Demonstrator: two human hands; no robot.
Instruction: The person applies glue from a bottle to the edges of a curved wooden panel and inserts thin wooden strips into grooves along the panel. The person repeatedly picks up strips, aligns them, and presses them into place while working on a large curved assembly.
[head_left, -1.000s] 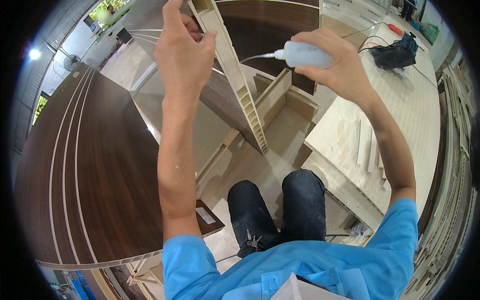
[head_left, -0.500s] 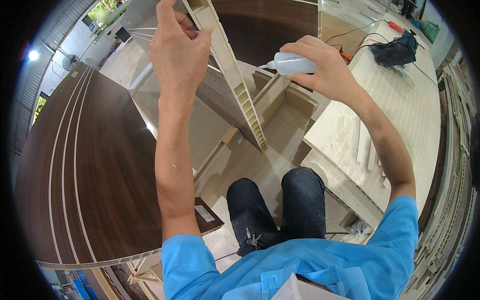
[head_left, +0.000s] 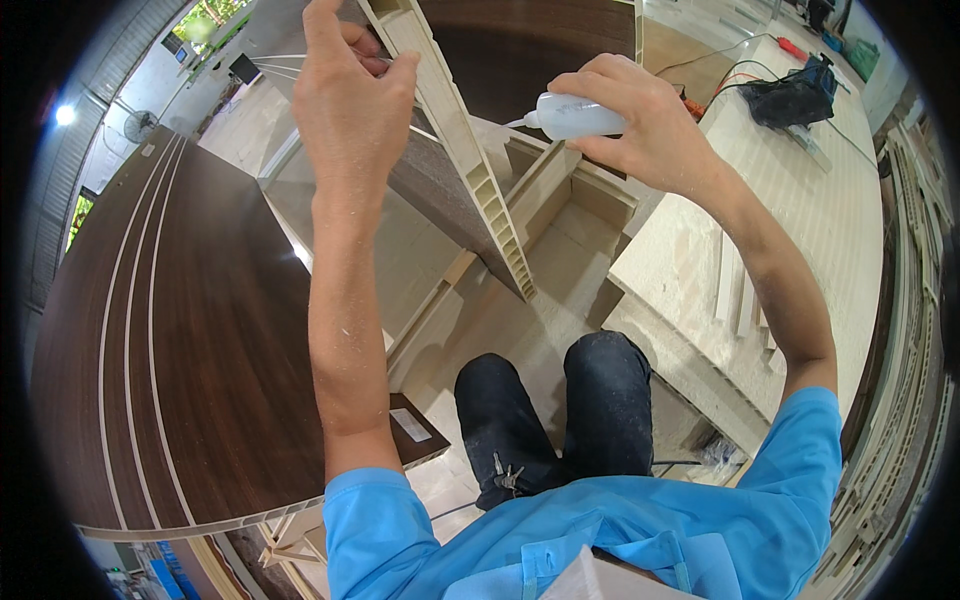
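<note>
My right hand (head_left: 645,125) is wrapped round a translucent white squeeze bottle (head_left: 580,117) with a thin nozzle, held on its side. Its tip points left, close to the hollow edge of an upright door panel (head_left: 465,155). That edge is pale, with open cells toward its lower end and dark wood-look faces. At the panel's upper left, my left hand (head_left: 350,95) has its thumb and fingers brought together beside the edge. Whatever lies between those fingers is too small or hidden to name.
A dark panel with three pale lines (head_left: 200,350) lies on the left. To the right, a pale workbench (head_left: 800,220) carries wood strips (head_left: 735,290), a black bag-like item (head_left: 795,100) and cables. Stacked strips (head_left: 900,400) line the far right. A wooden frame (head_left: 545,190) stands behind the upright panel.
My right hand and the bottle have shifted slightly left and up. My left hand has moved a little to the left along with the panel's upper part.
</note>
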